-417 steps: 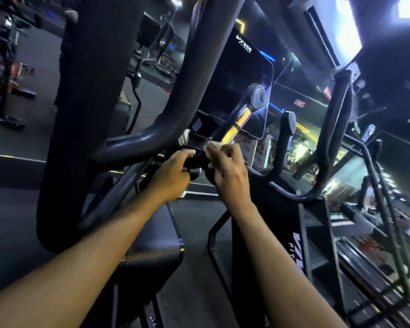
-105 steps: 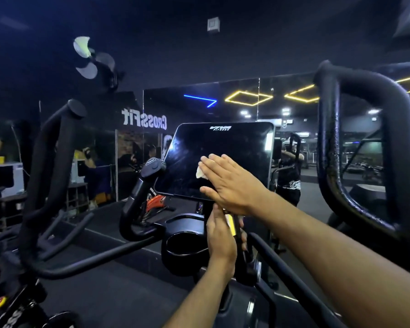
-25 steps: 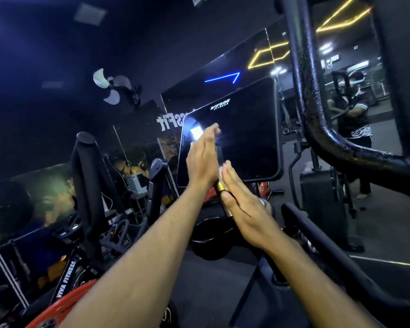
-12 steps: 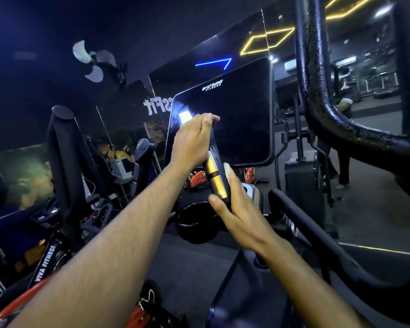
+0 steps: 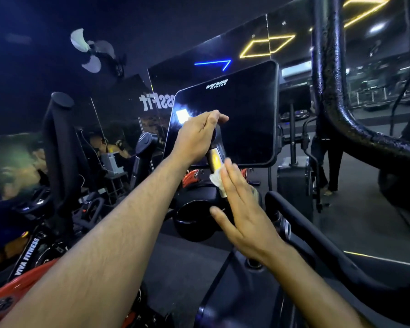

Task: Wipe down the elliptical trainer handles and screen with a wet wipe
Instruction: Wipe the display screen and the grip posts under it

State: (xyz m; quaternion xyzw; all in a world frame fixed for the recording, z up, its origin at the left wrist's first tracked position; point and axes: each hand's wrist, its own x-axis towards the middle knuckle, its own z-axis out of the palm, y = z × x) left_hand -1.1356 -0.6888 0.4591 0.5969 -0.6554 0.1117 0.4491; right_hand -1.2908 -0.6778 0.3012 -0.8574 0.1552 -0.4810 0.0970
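L hand: frame centre, fingers curled round top of the short inner handle, gripping it.
R hand: just below and right of L hand, fingers straight and together, palm pressing wet wipe flat against handle's lower part; thumb splayed to lower left.
Wet wipe: white, crumpled, only a bit shows at left edge of R fingers, centre frame, touching handle.
Inner handle: long axis near upright, tilted slightly, top leaning to upper left; black grip w/ yellow-lit metallic band mid-way; base ends behind R hand.
Screen: dark, off, behind the handle, centre-right upper half; tilted, top edge rising to the right; logo at top; bright glare patch at its left edge.
Cup holder: black, round, below hands.
Big handlebar: thick black tube, right of frame, runs down then curves to right edge.
Left upright bar: black, left of frame, near vertical.
Fan: upper left, on wall.
Mirror wall: behind, w/ yellow and blue light lines.
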